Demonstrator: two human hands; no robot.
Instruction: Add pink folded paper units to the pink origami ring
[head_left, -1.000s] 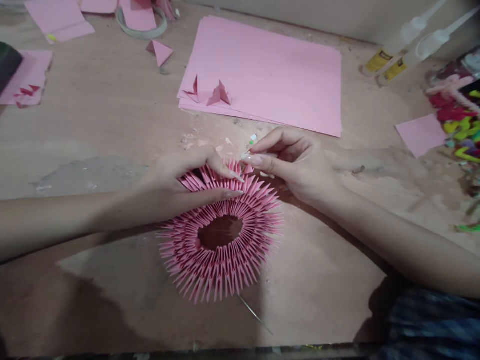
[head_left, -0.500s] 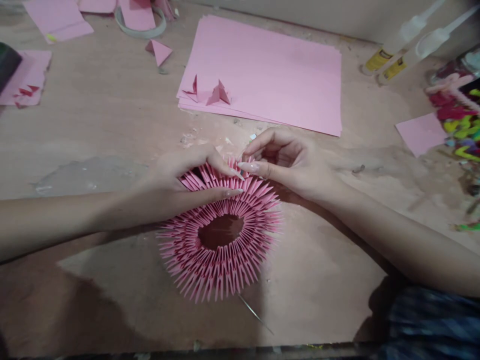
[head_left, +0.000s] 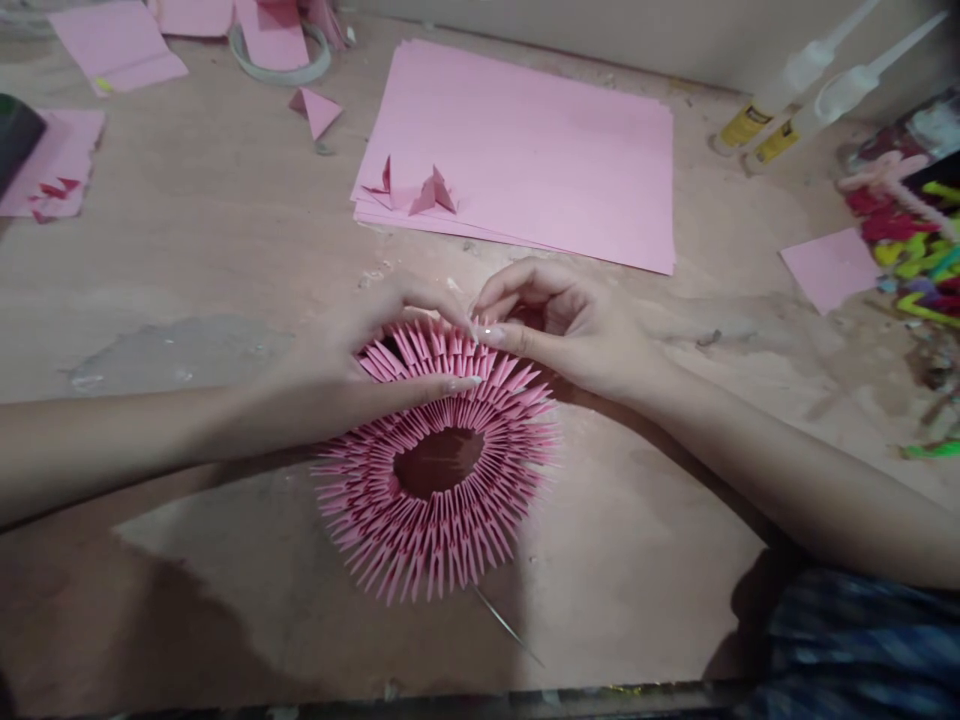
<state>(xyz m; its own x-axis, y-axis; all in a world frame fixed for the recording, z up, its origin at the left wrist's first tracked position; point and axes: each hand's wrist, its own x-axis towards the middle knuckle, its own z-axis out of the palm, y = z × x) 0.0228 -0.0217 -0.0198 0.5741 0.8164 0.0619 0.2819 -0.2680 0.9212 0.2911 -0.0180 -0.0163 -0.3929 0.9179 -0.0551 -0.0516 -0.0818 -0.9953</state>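
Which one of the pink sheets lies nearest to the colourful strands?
The small square sheet right of the right hand; the other pink sheets lie farther left.

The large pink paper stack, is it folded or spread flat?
Spread flat: the pink stack lies on the table, broad face up, with no visible fold.

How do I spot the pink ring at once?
Find the big pink paper stack on the table. Nearer the viewer, the left hand and right hand are at the far side of the pink ring. Unlike that flat stack, it is spiky with an open oval middle.
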